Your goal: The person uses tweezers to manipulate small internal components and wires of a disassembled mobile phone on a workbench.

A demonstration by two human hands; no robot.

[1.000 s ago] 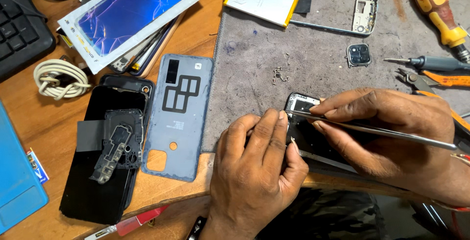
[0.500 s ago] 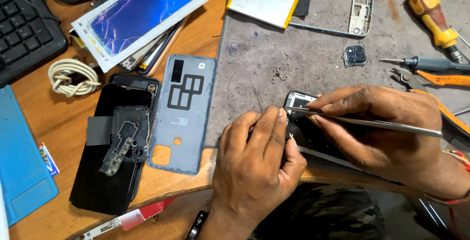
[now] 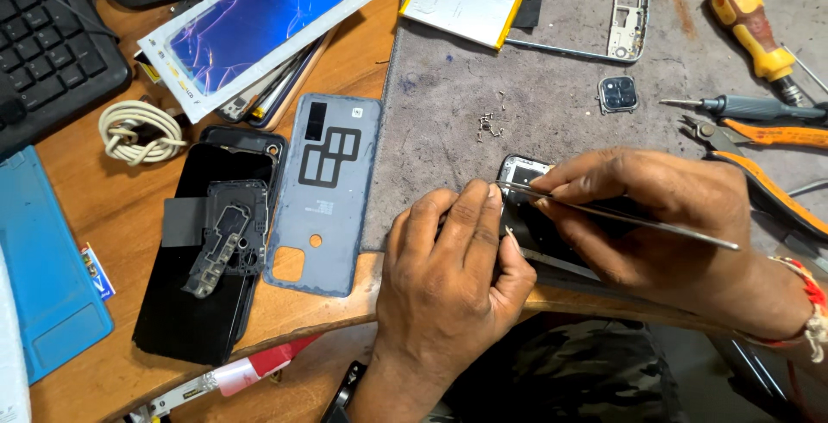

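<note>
- Head view: the left hand presses down on an opened phone at the worktop edge, fingers closed together on it, seemingly to steady it.
- The right hand pinches metal tweezers, tips at the phone's top, just beside the left fingertips.
- Beyond the hands, loose screws lie on a grey mat; no container holds them.
- Left of the left hand lies a grey back cover.

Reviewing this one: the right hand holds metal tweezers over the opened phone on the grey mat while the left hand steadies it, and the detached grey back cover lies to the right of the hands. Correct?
Not quite. In the head view the grey back cover lies left of the hands, not right. The rest holds: the right hand holds the tweezers over the opened phone on the grey mat, steadied by the left hand.
</note>
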